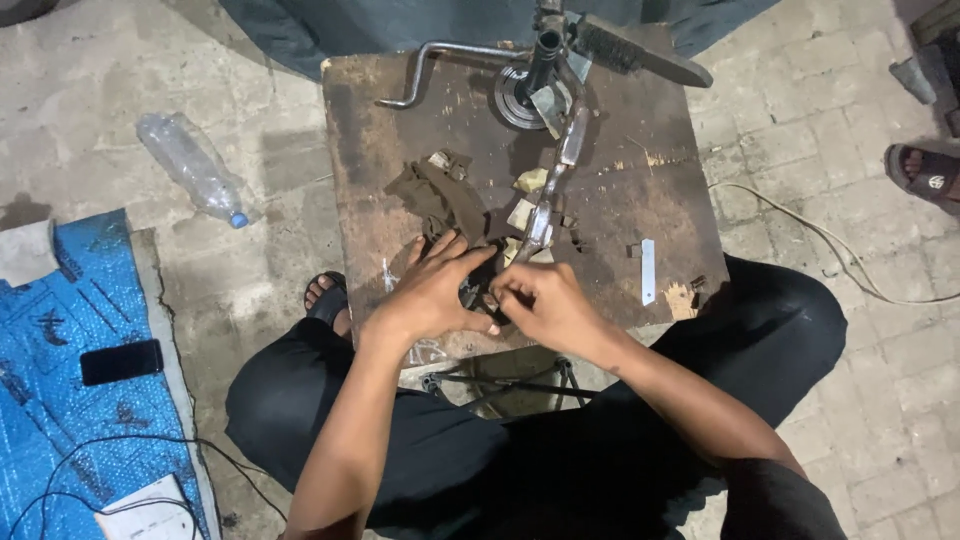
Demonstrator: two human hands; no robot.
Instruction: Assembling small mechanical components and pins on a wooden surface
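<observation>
My left hand (pixel 432 290) lies flat with spread fingers on a small dark part (pixel 472 293) near the front edge of a worn brown work stand (pixel 400 110). My right hand (pixel 545 303) is closed, pinching at the same dark part from the right. Just beyond my fingers a metal bar (pixel 548 205) runs up toward a round metal base with an upright tube (pixel 535 80). A dark curved brake-shoe-like piece (pixel 440 195) lies left of the bar. What my fingers pinch is hidden.
A bent metal rod (pixel 420 65) and a flat file-like tool (pixel 640 55) lie at the stand's far edge. A small metal strip (pixel 647 270) rests right. A plastic bottle (pixel 190 165), a blue mat (pixel 60 400) with a phone (pixel 121 361), a cable (pixel 830 245) and another person's sandalled foot (pixel 925 170) are on the paving.
</observation>
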